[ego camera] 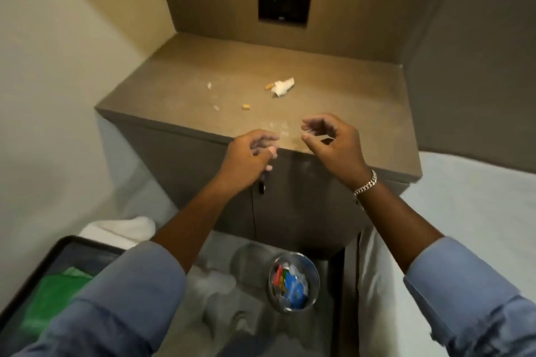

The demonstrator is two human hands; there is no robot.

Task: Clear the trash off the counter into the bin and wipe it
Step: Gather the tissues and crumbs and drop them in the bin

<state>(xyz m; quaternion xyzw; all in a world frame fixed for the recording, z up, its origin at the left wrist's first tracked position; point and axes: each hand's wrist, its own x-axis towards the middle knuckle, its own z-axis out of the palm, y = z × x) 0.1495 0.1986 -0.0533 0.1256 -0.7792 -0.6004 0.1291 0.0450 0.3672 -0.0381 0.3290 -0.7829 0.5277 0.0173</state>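
Both hands, left hand and right hand, hover loosely open and empty; sweeping crumbs off the worktop risks missing the bin.

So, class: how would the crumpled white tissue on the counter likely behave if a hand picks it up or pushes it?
The tissue looks crumpled and thin, so it is probably light and floppy. Its creased, irregular shape suggests it would slide or flatten rather than roll. A pinch should lift it.
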